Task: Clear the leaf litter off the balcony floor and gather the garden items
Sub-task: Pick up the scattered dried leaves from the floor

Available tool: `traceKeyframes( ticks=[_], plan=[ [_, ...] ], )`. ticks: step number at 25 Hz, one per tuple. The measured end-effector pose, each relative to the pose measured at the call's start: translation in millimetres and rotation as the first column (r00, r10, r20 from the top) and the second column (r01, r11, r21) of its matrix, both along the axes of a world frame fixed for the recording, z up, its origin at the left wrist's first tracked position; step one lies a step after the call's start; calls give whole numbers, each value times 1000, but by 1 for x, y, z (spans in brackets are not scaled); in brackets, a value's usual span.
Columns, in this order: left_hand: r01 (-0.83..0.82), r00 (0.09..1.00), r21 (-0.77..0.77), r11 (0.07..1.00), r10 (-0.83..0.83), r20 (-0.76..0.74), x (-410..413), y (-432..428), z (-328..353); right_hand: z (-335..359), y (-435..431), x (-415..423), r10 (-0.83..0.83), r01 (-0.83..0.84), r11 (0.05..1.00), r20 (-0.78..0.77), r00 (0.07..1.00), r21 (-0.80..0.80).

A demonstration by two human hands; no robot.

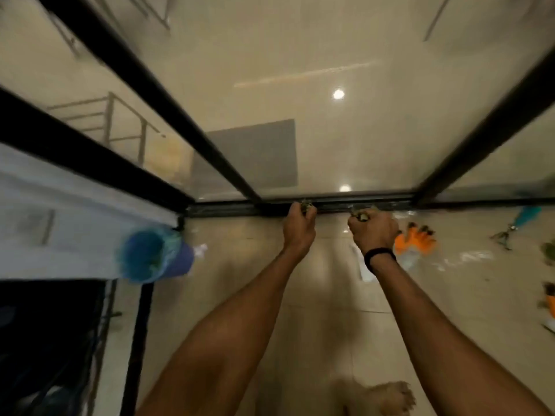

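The frame is blurred by motion. Both arms reach forward to the black door track (228, 209) at the foot of the glass door. My left hand (298, 228) is curled round a small clump of dry leaves (307, 205) just over the track. My right hand (374, 232), with a black band on the wrist, grips another clump of leaf litter (362, 214) beside it. An orange glove (413, 240) lies on the tiled floor right of my right hand. A teal-handled garden tool (515, 223) lies further right.
A blue bin with a liner (156, 256) stands at the left by the door frame. White plastic (363, 265) lies on the tiles under my right wrist. More garden items (549, 298) sit at the right edge. My bare foot (393, 397) shows at the bottom.
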State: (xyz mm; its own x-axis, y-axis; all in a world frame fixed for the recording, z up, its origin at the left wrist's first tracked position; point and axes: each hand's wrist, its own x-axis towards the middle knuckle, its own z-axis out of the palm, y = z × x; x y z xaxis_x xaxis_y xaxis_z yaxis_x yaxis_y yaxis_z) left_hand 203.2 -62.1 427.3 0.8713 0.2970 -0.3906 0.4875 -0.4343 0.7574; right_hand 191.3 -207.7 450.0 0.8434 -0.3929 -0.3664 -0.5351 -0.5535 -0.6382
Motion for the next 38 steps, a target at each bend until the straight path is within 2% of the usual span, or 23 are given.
traceKeyframes(
  ticks=[2, 7, 13, 15, 18, 21, 24, 27, 33, 35, 38],
  plan=[
    [-131, 991, -5, 991, 131, 1, -1, 86, -13, -12, 81, 12, 80, -79, 996, -28, 996, 39],
    [-324, 941, 120, 938, 333, -61, -18, 295, -55, -47, 296, 25, 273, -270, 960, -42, 961, 73],
    [-541, 804, 158, 826, 563, -192, -61, 514, -127, -100, 527, 26, 504, -482, 860, -120, 855, 169],
    [-622, 738, 146, 769, 638, -220, -74, 563, -148, -118, 579, 21, 532, -488, 840, -183, 826, 239],
    [-772, 605, 55, 633, 758, -243, -80, 617, -178, -152, 641, 22, 495, -365, 845, -314, 810, 390],
    [-869, 492, -153, 471, 785, -377, -74, 647, -194, -179, 684, 31, 493, -243, 804, -379, 783, 543],
    [-871, 466, -415, 264, 711, -526, -68, 663, -206, -179, 707, 35, 449, 50, 698, -491, 747, 714],
    [-876, 443, -444, 189, 679, -585, -72, 667, -211, -178, 705, 34, 447, 219, 629, -578, 682, 745],
    [-898, 381, -416, 140, 719, -582, -70, 654, -191, -168, 677, 36, 414, 334, 540, -589, 694, 773],
    [-897, 395, -406, 175, 732, -555, -63, 636, -178, -163, 663, 38, 401, 353, 524, -591, 700, 775],
    [-884, 452, -369, 286, 719, -528, -52, 590, -157, -153, 628, 40, 366, 346, 541, -585, 724, 766]
  ],
)
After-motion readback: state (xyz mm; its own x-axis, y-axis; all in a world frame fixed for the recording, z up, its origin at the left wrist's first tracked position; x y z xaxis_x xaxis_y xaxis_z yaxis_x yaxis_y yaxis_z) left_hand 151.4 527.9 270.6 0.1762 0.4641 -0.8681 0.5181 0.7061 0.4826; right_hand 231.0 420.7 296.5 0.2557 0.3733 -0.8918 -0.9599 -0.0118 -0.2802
